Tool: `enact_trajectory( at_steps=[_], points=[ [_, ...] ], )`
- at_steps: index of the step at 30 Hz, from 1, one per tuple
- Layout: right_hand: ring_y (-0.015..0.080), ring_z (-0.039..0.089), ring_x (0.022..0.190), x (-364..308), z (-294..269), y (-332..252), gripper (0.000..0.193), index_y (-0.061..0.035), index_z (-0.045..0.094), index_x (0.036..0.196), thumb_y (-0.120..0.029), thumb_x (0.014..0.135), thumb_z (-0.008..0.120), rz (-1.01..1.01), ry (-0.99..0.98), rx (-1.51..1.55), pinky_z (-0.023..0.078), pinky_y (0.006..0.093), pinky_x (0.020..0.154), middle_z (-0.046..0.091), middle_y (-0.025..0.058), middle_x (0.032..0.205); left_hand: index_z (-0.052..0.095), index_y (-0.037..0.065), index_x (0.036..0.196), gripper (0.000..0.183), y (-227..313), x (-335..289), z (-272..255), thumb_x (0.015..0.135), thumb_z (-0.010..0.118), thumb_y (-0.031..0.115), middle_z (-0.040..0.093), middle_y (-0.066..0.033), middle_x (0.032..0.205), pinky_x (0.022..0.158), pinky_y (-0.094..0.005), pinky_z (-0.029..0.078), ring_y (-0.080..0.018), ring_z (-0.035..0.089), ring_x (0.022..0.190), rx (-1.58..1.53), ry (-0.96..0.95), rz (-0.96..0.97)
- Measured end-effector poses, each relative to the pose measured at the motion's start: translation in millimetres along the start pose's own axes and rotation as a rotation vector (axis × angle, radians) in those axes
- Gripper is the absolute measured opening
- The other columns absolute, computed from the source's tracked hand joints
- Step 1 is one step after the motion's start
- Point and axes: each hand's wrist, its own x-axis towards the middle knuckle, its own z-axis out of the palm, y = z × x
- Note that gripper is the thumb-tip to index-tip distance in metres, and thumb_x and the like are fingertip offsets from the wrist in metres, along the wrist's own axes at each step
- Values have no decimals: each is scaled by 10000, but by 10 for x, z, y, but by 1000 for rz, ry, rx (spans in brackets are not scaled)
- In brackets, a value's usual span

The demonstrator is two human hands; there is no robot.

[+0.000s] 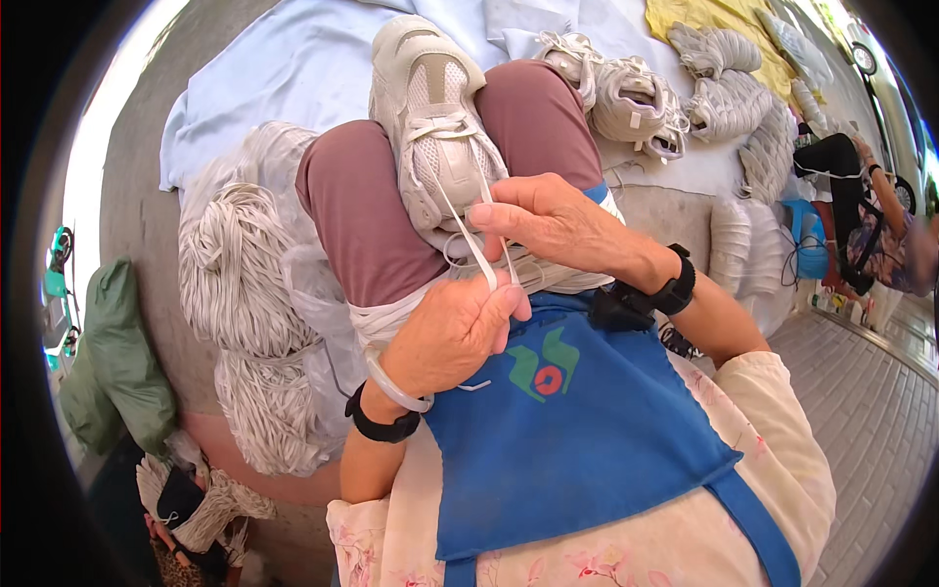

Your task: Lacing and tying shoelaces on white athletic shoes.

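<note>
Simply flat white laces (478, 254) between rounded mesh sneaker (423, 98) and left hand (445, 333)

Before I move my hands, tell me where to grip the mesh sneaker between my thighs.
I'd take the mesh sneaker across its rounded toe, from the far side: that end points away from you, clear of the shoelaces, while your thighs flank the middle and your left hand and right hand crowd the ankle end.

Bright daylight burns out the upper left; edges bend.
</note>
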Motion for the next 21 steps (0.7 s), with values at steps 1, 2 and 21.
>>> enact_trajectory(
  at_steps=[1,2,21],
  points=[
    [71,474,606,-11,33,-54,399,10,596,736,-327,948,574,54,-17,95,378,276,512,580,12,645,603,17,879,342,22,52,31,1032,426,266,544,-1,618,554,-245,409,-80,492,585,92,-56,6],
    [71,474,606,7,45,-50,399,10,596,736,-327,948,574,54,-17,97,378,276,512,580,12,645,603,17,879,342,0,82,38,1032,426,266,544,-1,618,554,-245,409,-80,492,585,93,-57,4],
    [193,447,499,148,20,232,303,41,453,680,-182,871,529,-172,56,-112,402,371,514,449,140,541,647,22,977,128,2,732,-554,873,627,94,642,-117,834,694,-347,500,-241,623,732,1057,920,365]
  ],
)
